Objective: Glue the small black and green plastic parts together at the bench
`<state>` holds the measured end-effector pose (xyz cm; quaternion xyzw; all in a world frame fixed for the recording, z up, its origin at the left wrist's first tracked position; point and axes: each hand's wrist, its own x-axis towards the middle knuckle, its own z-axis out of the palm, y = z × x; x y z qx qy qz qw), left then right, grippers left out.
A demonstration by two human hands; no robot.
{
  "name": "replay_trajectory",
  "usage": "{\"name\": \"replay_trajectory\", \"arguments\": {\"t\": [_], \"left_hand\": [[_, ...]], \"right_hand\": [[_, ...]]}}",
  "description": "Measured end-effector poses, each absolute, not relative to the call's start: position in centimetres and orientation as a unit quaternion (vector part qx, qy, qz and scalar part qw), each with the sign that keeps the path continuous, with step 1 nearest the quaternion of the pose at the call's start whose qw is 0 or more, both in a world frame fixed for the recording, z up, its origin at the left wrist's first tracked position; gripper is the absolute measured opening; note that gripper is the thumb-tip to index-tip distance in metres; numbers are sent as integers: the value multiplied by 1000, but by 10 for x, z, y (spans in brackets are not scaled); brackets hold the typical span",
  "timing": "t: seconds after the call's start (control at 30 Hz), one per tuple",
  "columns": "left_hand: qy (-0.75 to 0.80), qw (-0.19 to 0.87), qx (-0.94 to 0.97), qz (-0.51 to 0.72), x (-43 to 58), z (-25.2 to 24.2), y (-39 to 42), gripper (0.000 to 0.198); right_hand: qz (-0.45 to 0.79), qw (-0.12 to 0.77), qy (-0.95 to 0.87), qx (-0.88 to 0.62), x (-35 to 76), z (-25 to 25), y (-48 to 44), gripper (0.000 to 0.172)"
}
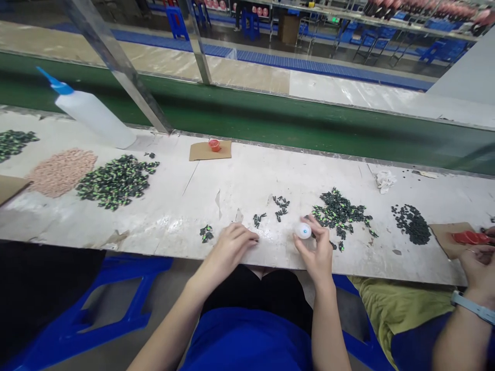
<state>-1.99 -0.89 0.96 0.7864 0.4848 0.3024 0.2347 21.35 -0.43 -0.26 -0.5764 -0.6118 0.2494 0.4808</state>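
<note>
My right hand (pixel 317 250) is closed round a small white bottle (pixel 302 230) with a blue tip, held just above the white worktable (pixel 240 180). My left hand (pixel 232 247) rests on the table's near edge with fingers curled together, fingertips pointing at a small cluster of dark parts (pixel 259 219). Whether it pinches one I cannot make out. A few dark and green parts (pixel 206 233) lie just left of it. More small dark parts (pixel 281 205) lie beyond, and a pile of dark and green parts (pixel 340 212) sits right of the bottle.
Far left lie a large green-black pile (pixel 116 180), a pink pile (pixel 62 170) and a big white squeeze bottle (pixel 93 116). A red cap (pixel 214 145) sits on cardboard. A black pile (pixel 412 222) lies right. Another person's hand (pixel 477 265) is at the right edge near a red item (pixel 469 237).
</note>
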Motion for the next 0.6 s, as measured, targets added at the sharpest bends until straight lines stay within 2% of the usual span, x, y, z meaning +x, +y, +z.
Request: {"name": "replay_trajectory", "arguments": {"t": [0.07,0.3,0.5,0.6], "left_hand": [[465,251,791,307,-4,2,-7,18],[463,229,764,386,8,-15,-6,16],[477,281,740,383,5,-13,-10,13],[500,292,714,393,8,-13,-10,11]], "right_hand": [[298,512,-561,-578,215,-1,-10,29],[339,647,-422,-537,217,-8,-18,26],[345,577,-447,-590,202,-5,-14,19],[340,566,-439,-609,196,-1,-12,23]]}}
